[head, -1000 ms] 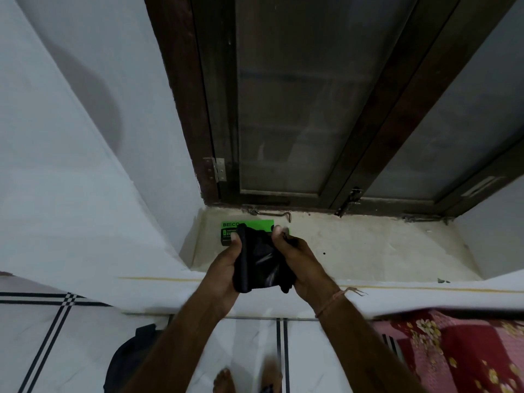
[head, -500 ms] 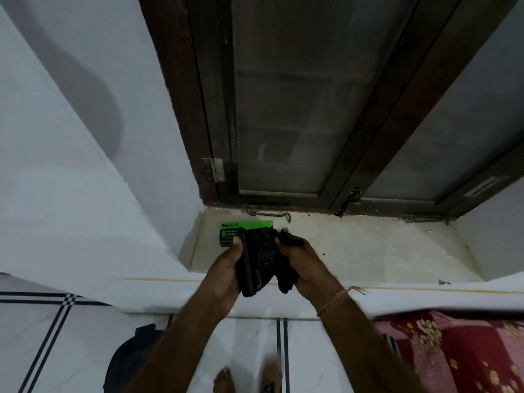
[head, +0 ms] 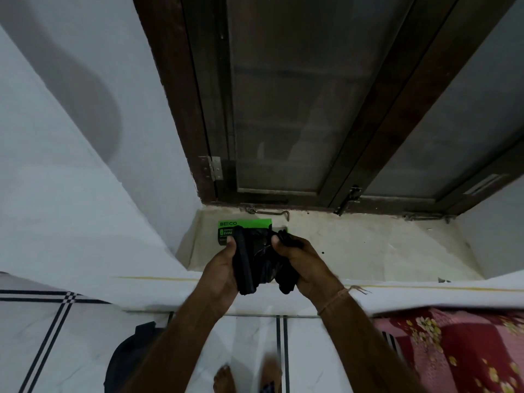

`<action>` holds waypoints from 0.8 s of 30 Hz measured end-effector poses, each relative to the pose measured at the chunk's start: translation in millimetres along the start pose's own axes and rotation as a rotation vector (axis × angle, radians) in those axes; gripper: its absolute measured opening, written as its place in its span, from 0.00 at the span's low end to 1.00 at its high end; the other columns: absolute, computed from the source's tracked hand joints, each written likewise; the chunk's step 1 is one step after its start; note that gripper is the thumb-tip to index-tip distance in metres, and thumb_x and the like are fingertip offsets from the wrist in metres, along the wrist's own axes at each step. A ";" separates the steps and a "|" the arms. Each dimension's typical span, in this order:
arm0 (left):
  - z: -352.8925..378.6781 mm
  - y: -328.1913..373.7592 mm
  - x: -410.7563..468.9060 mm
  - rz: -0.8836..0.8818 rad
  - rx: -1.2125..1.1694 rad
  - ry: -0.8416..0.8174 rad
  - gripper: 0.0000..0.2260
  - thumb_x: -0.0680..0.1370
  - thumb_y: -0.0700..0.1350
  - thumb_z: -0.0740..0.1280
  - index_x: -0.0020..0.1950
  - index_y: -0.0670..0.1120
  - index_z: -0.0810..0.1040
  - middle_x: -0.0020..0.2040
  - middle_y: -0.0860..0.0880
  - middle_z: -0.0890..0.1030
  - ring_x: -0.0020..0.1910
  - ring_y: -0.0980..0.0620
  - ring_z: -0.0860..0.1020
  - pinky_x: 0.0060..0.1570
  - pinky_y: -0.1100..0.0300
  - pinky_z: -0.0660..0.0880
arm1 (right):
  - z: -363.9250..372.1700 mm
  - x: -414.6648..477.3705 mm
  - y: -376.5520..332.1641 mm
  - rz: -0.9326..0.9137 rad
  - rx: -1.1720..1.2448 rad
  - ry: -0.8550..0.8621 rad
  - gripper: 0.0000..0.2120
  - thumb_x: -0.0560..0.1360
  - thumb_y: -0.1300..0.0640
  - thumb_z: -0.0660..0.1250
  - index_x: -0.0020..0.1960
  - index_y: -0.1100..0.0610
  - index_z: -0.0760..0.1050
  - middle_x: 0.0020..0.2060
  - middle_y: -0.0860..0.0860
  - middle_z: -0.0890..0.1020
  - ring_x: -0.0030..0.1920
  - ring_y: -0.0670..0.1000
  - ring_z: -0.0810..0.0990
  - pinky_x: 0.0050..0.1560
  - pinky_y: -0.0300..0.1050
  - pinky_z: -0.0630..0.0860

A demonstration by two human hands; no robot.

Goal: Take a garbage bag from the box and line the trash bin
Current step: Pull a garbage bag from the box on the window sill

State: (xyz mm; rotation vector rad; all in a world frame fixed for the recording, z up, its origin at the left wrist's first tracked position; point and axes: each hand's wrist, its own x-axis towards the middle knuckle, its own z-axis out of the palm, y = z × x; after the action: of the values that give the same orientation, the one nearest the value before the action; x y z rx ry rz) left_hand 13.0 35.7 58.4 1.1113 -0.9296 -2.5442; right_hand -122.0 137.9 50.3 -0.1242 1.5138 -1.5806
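A folded black garbage bag [head: 259, 259] is held above the window sill between both hands. My left hand [head: 222, 268] grips its rolled left edge with the thumb on top. My right hand [head: 303, 262] pinches the bag's right side. Behind the bag, a green and black garbage bag box [head: 241, 226] lies flat on the sill, partly hidden by the bag and my fingers. No trash bin can be made out with certainty.
The cream stone sill [head: 368, 245] runs under a dark wooden window frame [head: 283, 109] with a hook latch [head: 269, 212]. White walls flank the recess. Below are a tiled floor [head: 56, 336], a dark object [head: 130, 355], my feet [head: 226, 378] and a red floral cloth [head: 459, 350].
Both hands have worked the bag slightly; the right fingers have shifted along its right side and the bag looks a little more opened out. The box has stayed in place.
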 end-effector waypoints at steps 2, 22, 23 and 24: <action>0.5 -0.4 -0.5 0.002 0.000 0.004 0.26 0.86 0.57 0.53 0.75 0.41 0.73 0.67 0.38 0.82 0.64 0.40 0.81 0.51 0.52 0.84 | -1.0 -0.9 -1.3 -0.006 0.011 0.003 0.13 0.80 0.60 0.69 0.60 0.67 0.81 0.55 0.65 0.86 0.58 0.63 0.85 0.58 0.51 0.83; 10.3 -10.1 -0.8 -0.087 -0.133 -0.018 0.25 0.87 0.53 0.52 0.76 0.39 0.71 0.61 0.38 0.83 0.55 0.41 0.84 0.48 0.48 0.82 | 3.2 -2.3 7.2 0.049 0.081 -0.076 0.09 0.80 0.64 0.67 0.57 0.65 0.82 0.48 0.60 0.86 0.46 0.55 0.86 0.51 0.48 0.84; 10.9 -10.3 -1.4 -0.084 -0.141 -0.020 0.25 0.87 0.53 0.52 0.76 0.39 0.72 0.60 0.38 0.84 0.54 0.42 0.85 0.46 0.49 0.83 | 3.6 -2.7 7.0 0.051 0.085 -0.077 0.09 0.80 0.63 0.67 0.57 0.65 0.82 0.47 0.59 0.87 0.46 0.55 0.86 0.50 0.47 0.84; 12.0 -10.0 -2.3 -0.086 -0.150 -0.027 0.25 0.87 0.54 0.51 0.75 0.39 0.73 0.58 0.38 0.85 0.51 0.42 0.86 0.43 0.50 0.84 | 3.3 -2.5 6.7 0.053 0.087 -0.078 0.08 0.80 0.63 0.67 0.56 0.65 0.82 0.46 0.58 0.87 0.46 0.55 0.86 0.49 0.47 0.84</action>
State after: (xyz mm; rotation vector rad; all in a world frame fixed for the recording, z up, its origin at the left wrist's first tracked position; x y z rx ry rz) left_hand 6.5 49.9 59.6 1.0984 -0.6973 -2.6532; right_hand -115.0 138.2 46.7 -0.0946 1.3759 -1.5791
